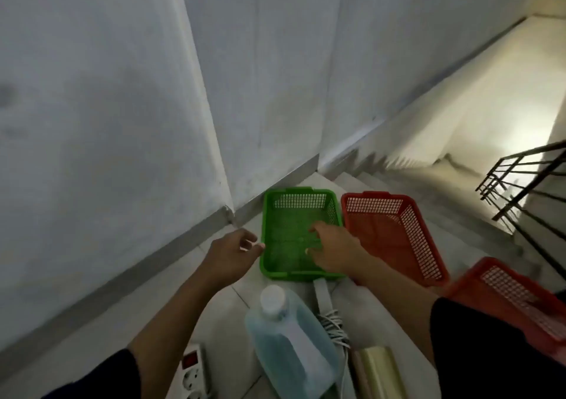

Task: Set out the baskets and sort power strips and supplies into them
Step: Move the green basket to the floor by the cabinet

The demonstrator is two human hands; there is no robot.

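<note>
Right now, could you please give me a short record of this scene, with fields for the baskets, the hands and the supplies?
place: stair landing
baskets: green plastic mesh basket, empty; two red plastic mesh baskets to its right
left hand: open, by the green basket's left rim
right hand: open, over the green basket
supplies: blue liquid jug with white cap, white power strip with red switch, shiny film roll

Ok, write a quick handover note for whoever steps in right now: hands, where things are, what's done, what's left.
Left hand: holds nothing, at the green basket's left rim.
Right hand: open, over that basket's floor.
Green basket and two red baskets sit out on the landing; what shows of them holds nothing.
Not yet sorted, on the floor: power strip with red switch, second strip with coiled white cable, blue-liquid bottle, shiny roll.
Left: sort all four into the baskets.
</note>
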